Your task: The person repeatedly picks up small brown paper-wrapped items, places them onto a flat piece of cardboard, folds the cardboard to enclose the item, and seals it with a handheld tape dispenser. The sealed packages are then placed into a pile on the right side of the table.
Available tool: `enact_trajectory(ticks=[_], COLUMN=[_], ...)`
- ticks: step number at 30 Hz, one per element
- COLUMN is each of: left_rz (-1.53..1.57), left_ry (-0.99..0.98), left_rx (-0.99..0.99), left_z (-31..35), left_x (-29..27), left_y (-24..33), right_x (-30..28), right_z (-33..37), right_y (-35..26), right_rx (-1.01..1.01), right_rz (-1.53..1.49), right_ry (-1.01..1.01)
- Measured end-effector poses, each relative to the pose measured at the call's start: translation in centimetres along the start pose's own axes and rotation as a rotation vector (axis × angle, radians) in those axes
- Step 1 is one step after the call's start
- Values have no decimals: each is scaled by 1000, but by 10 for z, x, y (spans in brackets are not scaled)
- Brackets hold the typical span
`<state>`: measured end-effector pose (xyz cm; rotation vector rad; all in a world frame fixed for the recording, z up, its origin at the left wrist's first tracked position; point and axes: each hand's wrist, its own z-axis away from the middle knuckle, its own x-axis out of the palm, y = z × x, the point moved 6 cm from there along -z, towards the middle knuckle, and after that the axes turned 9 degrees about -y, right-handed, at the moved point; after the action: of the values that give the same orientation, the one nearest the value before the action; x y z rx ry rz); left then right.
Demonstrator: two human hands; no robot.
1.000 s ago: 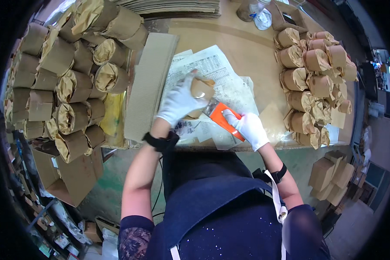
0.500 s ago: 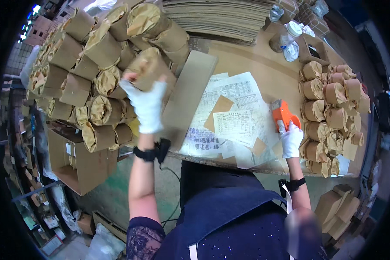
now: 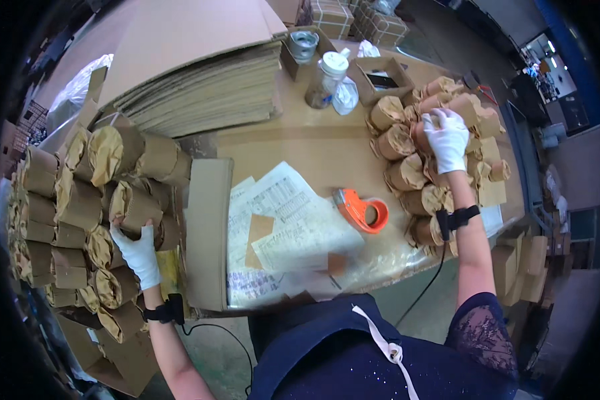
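Note:
My left hand, in a white fingertip-less glove, curves its thumb and fingers around the near end of a larger brown paper-wrapped cylinder. That cylinder rests in the stack on the left. At the right, my right hand, gloved too, bends its fingers over a smaller paper-wrapped cylinder among the right-hand rows. Its fingertips partly hide this piece. An orange tape dispenser lies on the table between my hands, touched by neither. Printed sheets and small brown card pieces are beside it.
Flat cardboard sheets are stacked at the back left. A long cardboard piece stands beside the left stack. Behind are a lidded clear jar and an open box with a dark object inside. An open carton sits below left.
My right hand has let go of the tape dispenser and reached the smaller cylinders. My left hand's larger cylinder now sits against the left stack. The whole view has turned to the right.

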<state>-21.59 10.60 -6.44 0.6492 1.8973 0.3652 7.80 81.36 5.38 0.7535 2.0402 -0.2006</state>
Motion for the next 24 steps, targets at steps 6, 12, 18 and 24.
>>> enact_trajectory(ticks=[6,12,18,24], left_rz=[-67,90,146,-631], left_ry=[71,63,-7,-660], left_rx=[169,214,108,117], left_z=[-11,-24,-4,149], left_x=[-9,1,-33,0], left_y=[53,31,82,76], right_x=[53,25,48,29], right_z=[15,-23,-6,23], right_y=[21,32,50,7], right_rx=[6,-484,-528,-338], right_rz=[255,154,312,148], right_ry=[-439,-750,-794,-573])
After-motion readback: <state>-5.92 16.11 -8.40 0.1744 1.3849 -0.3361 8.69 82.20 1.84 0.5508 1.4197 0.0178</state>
